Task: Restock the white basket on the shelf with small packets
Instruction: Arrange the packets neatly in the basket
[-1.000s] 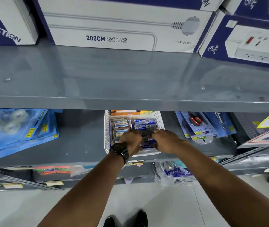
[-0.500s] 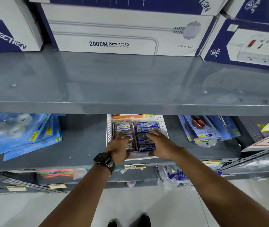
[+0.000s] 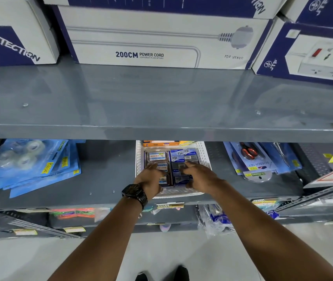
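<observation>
1. Packets lie in two columns inside the white perforated plastic basket (image 3: 203, 157), which sits on the grey metal lower shelf (image 3: 104, 179) at centre frame, its long axis running away from the person towards the back of the shelf.

2. Left column: clear-lidded packets with orange and blue labels (image 3: 157, 156). Right column: dark blue small packets (image 3: 183, 157). Both columns follow the basket's long axis, and the two touch along the middle.

3. The left hand (image 3: 150, 179), with a black wristwatch (image 3: 134, 192) on its wrist, rests fingers spread and flat on the near end of the left column. It does not seem to pinch anything.

4. The right hand (image 3: 199, 177) lies likewise over the near end of the right column, fingers loosely splayed and pointing up-frame. Whether a packet is tucked under its palm I cannot tell.

5. Each hand covers its own column, so neither has to cross over. The packets not under the hands lie beyond the fingertips, towards the basket's far end, where an orange packet (image 3: 160, 143) lies crosswise.

6. My guess is the step is pressing and squaring the rows. Any push should run along the basket's length; a sideways shove might slide the light basket on the smooth shelf.

7. Blue blister cards of clear tape rolls (image 3: 27, 159) at left and a blue scissor set card (image 3: 252, 159) at right lie well apart from the basket.
</observation>
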### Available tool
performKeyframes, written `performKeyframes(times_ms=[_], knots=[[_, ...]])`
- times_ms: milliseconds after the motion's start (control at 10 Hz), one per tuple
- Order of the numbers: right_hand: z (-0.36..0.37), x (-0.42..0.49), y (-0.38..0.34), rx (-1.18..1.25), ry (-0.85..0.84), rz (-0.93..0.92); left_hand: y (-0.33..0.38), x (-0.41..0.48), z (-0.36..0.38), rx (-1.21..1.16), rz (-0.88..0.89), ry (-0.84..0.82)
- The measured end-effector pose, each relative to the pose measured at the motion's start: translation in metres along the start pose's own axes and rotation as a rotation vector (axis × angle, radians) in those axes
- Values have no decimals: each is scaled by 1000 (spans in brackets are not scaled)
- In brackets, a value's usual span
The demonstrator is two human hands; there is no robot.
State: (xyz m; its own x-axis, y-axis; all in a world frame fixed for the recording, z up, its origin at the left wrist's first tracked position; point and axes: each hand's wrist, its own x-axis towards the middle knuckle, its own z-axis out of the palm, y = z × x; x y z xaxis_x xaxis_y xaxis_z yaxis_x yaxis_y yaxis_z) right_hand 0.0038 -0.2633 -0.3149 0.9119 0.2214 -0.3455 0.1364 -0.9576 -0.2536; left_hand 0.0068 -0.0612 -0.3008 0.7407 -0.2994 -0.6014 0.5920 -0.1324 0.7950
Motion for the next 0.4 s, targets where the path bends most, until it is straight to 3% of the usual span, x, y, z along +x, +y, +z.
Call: performKeyframes(times_ms=[100, 300, 400], knots=[[-3, 1, -1, -5, -5, 0, -1, 6, -1, -152, -32, -57], [-3, -1, -2, -4, -8, -7, 7, -1, -2, -100, -58, -17], [-7, -16, -9, 86, 60, -26, -1, -12, 1, 392, 154, 143]])
